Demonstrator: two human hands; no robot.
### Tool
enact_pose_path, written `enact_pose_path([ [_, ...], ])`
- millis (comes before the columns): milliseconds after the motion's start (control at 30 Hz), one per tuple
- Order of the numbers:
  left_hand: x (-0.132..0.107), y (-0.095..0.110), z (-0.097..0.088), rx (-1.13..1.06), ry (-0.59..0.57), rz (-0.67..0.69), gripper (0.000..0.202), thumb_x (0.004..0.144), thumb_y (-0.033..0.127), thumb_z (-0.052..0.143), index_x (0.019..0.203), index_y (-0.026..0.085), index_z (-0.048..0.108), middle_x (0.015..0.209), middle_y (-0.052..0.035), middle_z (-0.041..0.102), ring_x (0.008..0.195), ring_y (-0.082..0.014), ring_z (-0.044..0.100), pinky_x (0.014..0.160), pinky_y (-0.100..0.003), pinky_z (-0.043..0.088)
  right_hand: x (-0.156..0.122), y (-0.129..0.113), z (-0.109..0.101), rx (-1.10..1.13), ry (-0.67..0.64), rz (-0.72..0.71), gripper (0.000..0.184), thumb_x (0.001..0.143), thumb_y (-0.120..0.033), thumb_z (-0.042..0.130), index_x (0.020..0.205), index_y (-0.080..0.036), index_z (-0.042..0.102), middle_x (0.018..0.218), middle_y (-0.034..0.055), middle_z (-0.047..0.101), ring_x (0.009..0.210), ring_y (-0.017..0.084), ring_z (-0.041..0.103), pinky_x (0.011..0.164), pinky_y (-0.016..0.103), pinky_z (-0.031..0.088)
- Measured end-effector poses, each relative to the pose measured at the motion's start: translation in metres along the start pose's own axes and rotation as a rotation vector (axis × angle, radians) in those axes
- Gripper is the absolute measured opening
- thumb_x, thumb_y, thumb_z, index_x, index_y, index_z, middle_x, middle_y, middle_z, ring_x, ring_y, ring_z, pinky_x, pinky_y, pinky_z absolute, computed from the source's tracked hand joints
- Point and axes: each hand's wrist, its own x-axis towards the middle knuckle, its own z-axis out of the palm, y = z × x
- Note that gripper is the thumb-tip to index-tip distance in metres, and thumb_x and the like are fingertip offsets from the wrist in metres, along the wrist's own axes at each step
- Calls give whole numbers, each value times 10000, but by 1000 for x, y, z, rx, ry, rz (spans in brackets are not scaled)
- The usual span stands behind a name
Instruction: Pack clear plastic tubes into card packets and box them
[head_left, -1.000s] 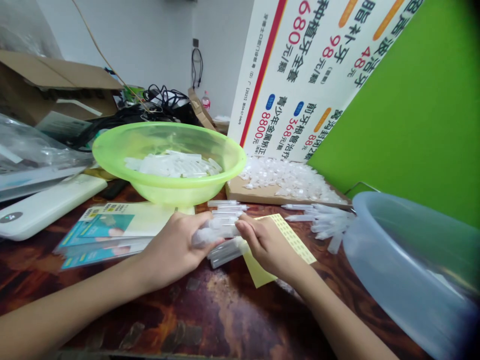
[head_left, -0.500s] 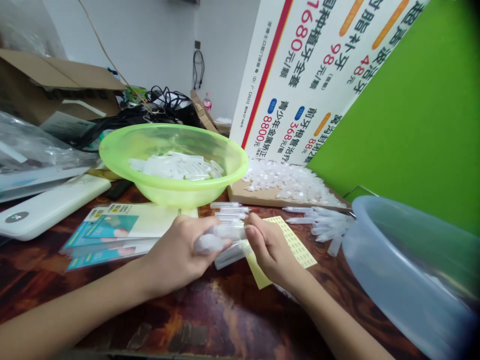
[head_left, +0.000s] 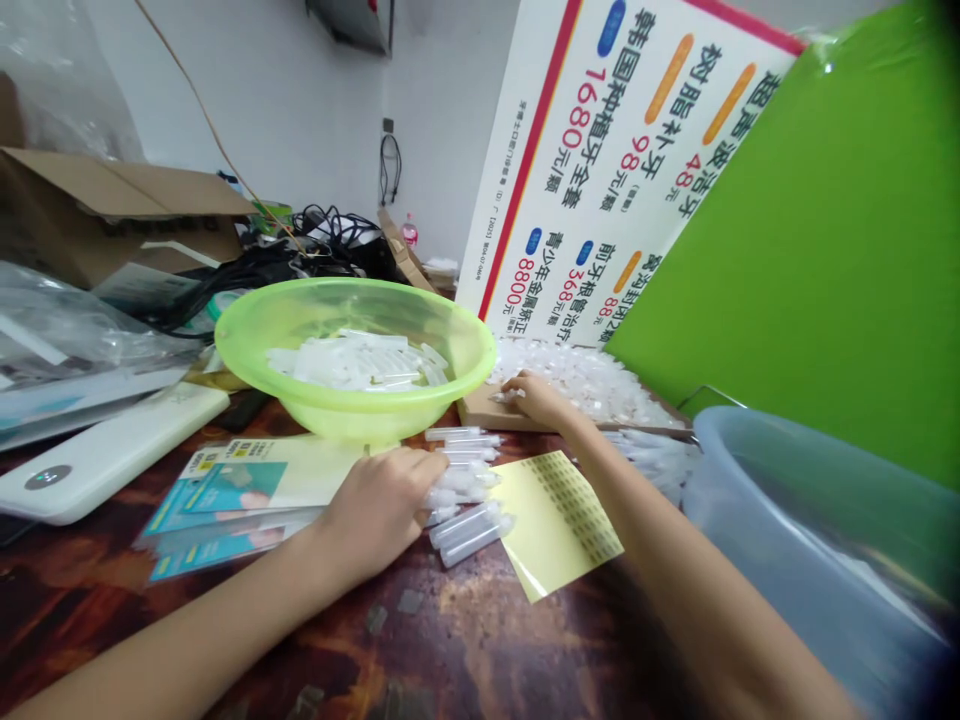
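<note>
At the table's middle my left hand [head_left: 386, 500] is closed, fingers curled around the near ends of clear plastic tubes [head_left: 454, 492]; its fingertips are mostly hidden. Two capped tubes [head_left: 471, 530] lie just in front of it, and more lie in a row beyond. My right hand [head_left: 541, 400] reaches over the cardboard tray [head_left: 480, 412], its thumb and fingers pinched on a small white plastic tip [head_left: 508, 396]. Many similar white tips [head_left: 592, 375] are heaped in the tray. A yellow sticker sheet [head_left: 536, 530] lies between my arms.
A green basin [head_left: 352, 405] holds many clear tubes. Teal printed packets [head_left: 225, 500] and a white device [head_left: 112, 450] lie at left. More tubes [head_left: 656, 460] are piled right, beside a blue basin [head_left: 780, 560]. A price sign [head_left: 570, 180] leans behind.
My right hand has left the tubes near my left hand and moved forward to the tray. My left hand has lowered onto the tubes. The camera view has tilted slightly up.
</note>
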Motion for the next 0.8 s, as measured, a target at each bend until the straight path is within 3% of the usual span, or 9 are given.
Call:
enact_pose_path([
  [233,1,3,0,-4,-86,-1,317,716,7,547,953,192,650,996,-77,738,1014,-268,682,855,-380,560,5,2,-2,-104,110,123,272,970,-337,583,1172,-157,604,1152,81,631,982,203,640,851,404,556],
  [333,0,4,1,-13,-96,1,323,725,6,542,965,196,645,1012,-73,732,1032,-262,675,867,-375,558,-1,-4,-7,-118,138,104,294,973,-334,578,1207,-156,585,1159,83,627,983,206,641,851,408,557],
  [533,-1,5,0,25,-100,14,328,749,18,519,1006,181,642,1084,-98,719,1056,-272,664,877,-400,560,0,-20,-5,-164,21,-31,313,964,-343,589,1233,-182,585,1243,93,598,1062,226,615,923,448,524],
  [800,-2,7,-3,31,-92,30,355,749,6,503,1039,159,639,1186,-137,687,1093,-311,647,881,-451,559,23,-22,1,-129,-59,28,280,963,-345,592,1179,-168,609,1206,89,615,1040,219,623,901,434,536],
])
